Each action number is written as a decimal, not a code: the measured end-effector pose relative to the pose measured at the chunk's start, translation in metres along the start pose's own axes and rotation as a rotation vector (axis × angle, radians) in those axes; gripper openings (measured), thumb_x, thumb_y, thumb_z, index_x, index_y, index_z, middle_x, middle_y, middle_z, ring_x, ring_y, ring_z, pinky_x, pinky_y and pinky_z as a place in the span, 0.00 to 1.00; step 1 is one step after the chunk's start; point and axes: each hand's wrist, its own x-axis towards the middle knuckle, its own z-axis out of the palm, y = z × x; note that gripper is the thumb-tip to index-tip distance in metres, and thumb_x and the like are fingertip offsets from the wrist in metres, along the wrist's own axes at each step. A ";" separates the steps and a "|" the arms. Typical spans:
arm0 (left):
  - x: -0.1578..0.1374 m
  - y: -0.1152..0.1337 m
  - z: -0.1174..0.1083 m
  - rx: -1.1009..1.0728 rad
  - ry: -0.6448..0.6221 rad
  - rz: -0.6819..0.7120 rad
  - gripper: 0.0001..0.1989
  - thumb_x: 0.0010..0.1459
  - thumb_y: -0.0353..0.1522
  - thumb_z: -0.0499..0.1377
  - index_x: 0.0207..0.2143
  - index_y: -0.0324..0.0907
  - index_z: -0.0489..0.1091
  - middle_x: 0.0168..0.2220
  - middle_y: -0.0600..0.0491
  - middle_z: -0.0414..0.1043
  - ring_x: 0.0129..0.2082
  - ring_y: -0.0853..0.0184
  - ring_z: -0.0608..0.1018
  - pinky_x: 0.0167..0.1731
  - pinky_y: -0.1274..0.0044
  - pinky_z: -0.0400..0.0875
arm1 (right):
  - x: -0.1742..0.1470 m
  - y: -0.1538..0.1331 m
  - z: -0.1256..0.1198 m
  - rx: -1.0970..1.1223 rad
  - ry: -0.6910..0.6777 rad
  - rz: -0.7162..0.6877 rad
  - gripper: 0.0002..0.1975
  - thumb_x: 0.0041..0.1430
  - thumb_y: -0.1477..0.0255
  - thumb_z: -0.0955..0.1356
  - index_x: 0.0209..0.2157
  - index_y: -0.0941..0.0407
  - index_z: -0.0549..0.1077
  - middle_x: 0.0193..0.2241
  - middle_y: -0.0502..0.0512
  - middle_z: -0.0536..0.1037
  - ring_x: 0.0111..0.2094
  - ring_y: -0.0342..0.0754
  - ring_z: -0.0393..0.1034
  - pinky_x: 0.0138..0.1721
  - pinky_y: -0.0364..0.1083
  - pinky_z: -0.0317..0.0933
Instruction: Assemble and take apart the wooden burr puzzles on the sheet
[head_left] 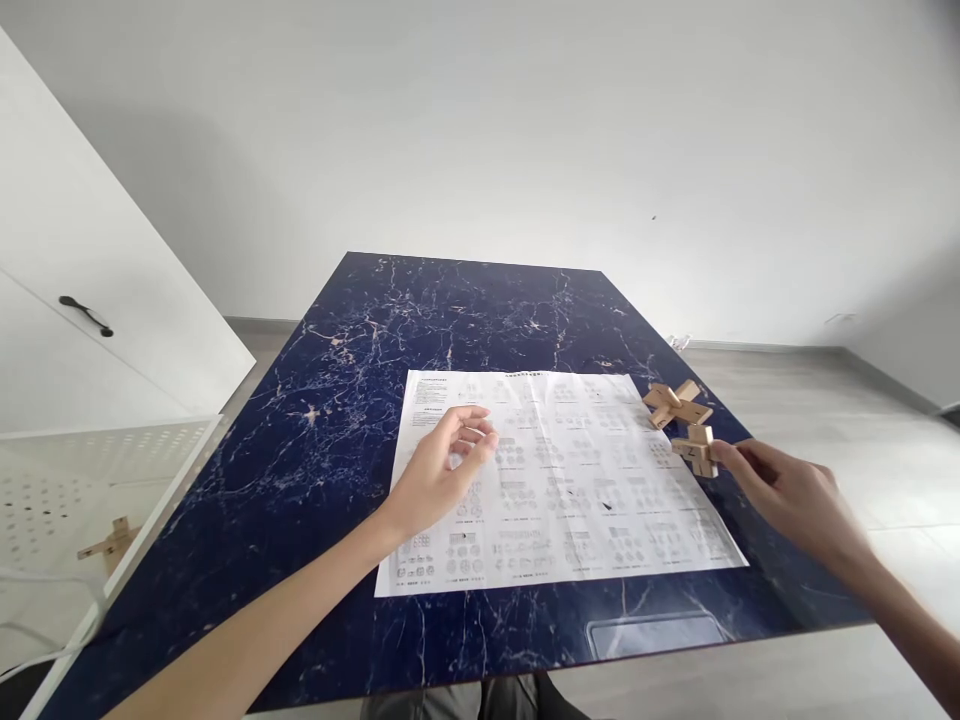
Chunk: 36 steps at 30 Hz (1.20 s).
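My right hand [787, 490] pinches one arm of a small wooden interlocking puzzle [697, 452] between thumb and fingers, at the right edge of the paper. Dark marks show on its pale wood. Just behind it lies a second wooden interlocking puzzle [676, 402], cross-shaped, partly over the sheet's right edge. A white instruction sheet [540, 480], printed with rows of small diagrams, is spread flat on the table. Over its left half is my left hand [448, 460], fingers loosely curled with a gap to the thumb and nothing between them.
The blue marbled table [480, 310] runs back toward a white wall [480, 130]. A white cabinet [97, 280] stands left. Beyond the table's left edge is another wooden puzzle [111, 543] near a perforated white panel [45, 510]. A rectangular outline [654, 634] shows at the front edge.
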 end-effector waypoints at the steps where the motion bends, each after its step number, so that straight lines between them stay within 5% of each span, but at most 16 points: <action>1: 0.001 0.000 0.000 -0.007 0.008 0.000 0.22 0.70 0.47 0.60 0.60 0.47 0.66 0.58 0.47 0.74 0.55 0.57 0.78 0.56 0.61 0.75 | 0.003 0.004 -0.001 -0.003 -0.046 0.037 0.32 0.64 0.40 0.61 0.28 0.52 0.77 0.17 0.49 0.68 0.20 0.50 0.63 0.27 0.48 0.57; 4: 0.002 -0.001 0.000 -0.022 0.035 -0.006 0.21 0.70 0.46 0.59 0.59 0.46 0.67 0.57 0.46 0.74 0.53 0.57 0.79 0.53 0.62 0.76 | 0.011 0.012 -0.004 -0.030 -0.120 0.110 0.32 0.62 0.38 0.59 0.28 0.50 0.77 0.17 0.51 0.70 0.22 0.53 0.67 0.30 0.50 0.59; 11: 0.006 -0.006 -0.004 -0.040 0.082 0.016 0.21 0.70 0.47 0.59 0.56 0.44 0.69 0.53 0.46 0.75 0.52 0.57 0.78 0.54 0.62 0.75 | 0.025 0.002 -0.016 0.063 0.105 0.147 0.28 0.58 0.41 0.63 0.34 0.51 0.76 0.33 0.60 0.85 0.32 0.61 0.79 0.37 0.54 0.64; 16: 0.006 -0.005 -0.005 -0.025 0.071 0.014 0.19 0.71 0.47 0.58 0.55 0.44 0.70 0.52 0.47 0.75 0.49 0.59 0.79 0.53 0.64 0.74 | 0.042 -0.008 -0.017 0.104 -0.021 0.085 0.19 0.67 0.52 0.67 0.41 0.53 0.76 0.41 0.65 0.86 0.39 0.60 0.80 0.40 0.53 0.65; 27: 0.003 0.002 -0.006 0.019 0.067 -0.001 0.18 0.71 0.46 0.58 0.53 0.44 0.71 0.49 0.47 0.75 0.48 0.59 0.79 0.52 0.65 0.76 | 0.067 -0.010 -0.004 0.020 -0.164 0.080 0.21 0.67 0.48 0.66 0.44 0.52 0.70 0.41 0.64 0.86 0.42 0.60 0.79 0.39 0.52 0.62; 31: 0.003 0.001 -0.005 0.012 0.058 -0.014 0.18 0.71 0.46 0.58 0.53 0.44 0.71 0.52 0.47 0.75 0.48 0.60 0.79 0.53 0.64 0.75 | 0.064 -0.017 -0.003 -0.023 -0.060 0.063 0.21 0.67 0.50 0.67 0.45 0.53 0.71 0.41 0.64 0.85 0.41 0.60 0.79 0.38 0.52 0.62; 36: 0.002 0.000 -0.005 0.017 0.067 -0.013 0.17 0.71 0.46 0.58 0.53 0.45 0.72 0.51 0.47 0.75 0.49 0.59 0.78 0.53 0.64 0.75 | 0.048 -0.037 -0.002 -0.045 0.194 -0.079 0.19 0.70 0.57 0.66 0.54 0.55 0.72 0.53 0.69 0.80 0.47 0.62 0.78 0.43 0.54 0.65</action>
